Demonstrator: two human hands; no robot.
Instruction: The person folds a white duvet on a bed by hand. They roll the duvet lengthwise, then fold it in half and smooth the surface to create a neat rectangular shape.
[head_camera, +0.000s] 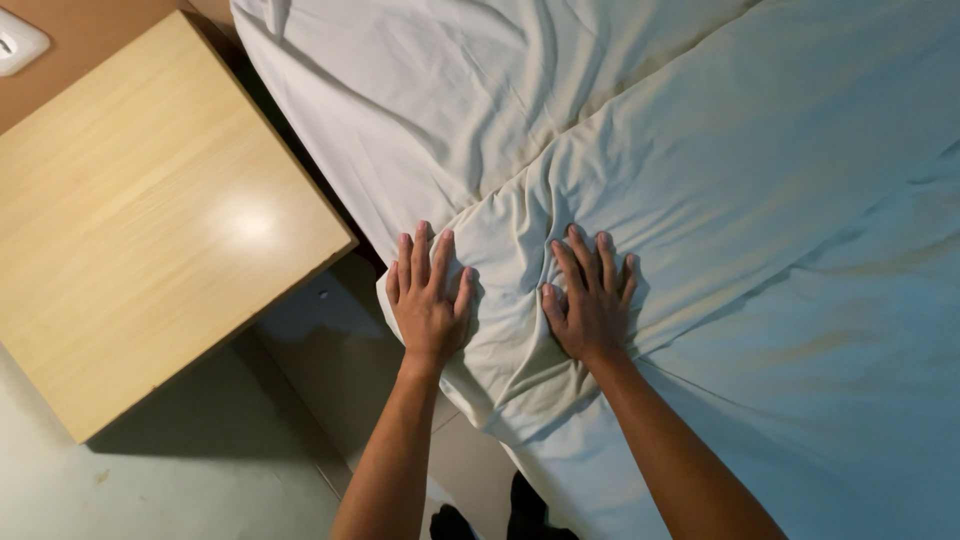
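Forearms: two bare forearms enter from the bottom edge, nearest the camera, and reach up toward the bed.
Left hand: left hand (428, 298) lies palm down on the corner of the white sheet, fingers straight and slightly fanned, thumb out to the right; nothing pinched or gripped.
Right hand: right hand (590, 298) lies palm down just beside the left, the two apart with a ridge of bunched cloth between them; fingers spread, thumb pointing toward the left hand; nothing gripped.
White sheet: white sheet (760, 190) is the top layer, covering the right and centre of the bed; its near-left corner sits under both hands at the mattress edge and hangs a little over the side below the left wrist. Creases radiate from the fingers.
Lower sheet: second white sheet (400, 90) shows at upper left, uncovered by the top layer, wrinkled, running to the bed's left edge.
Bedside table: light wooden bedside table (150, 210) stands left of the bed, near the left hand but not touching it; top bare, with a glare spot.
Floor: pale tiled floor (200, 470) lies below the table and beside the bed.
Feet: dark shapes at the bottom edge between the forearms, too dim to identify.
Wall fitting: white socket plate (15, 42) at the top-left corner, partly cut off.
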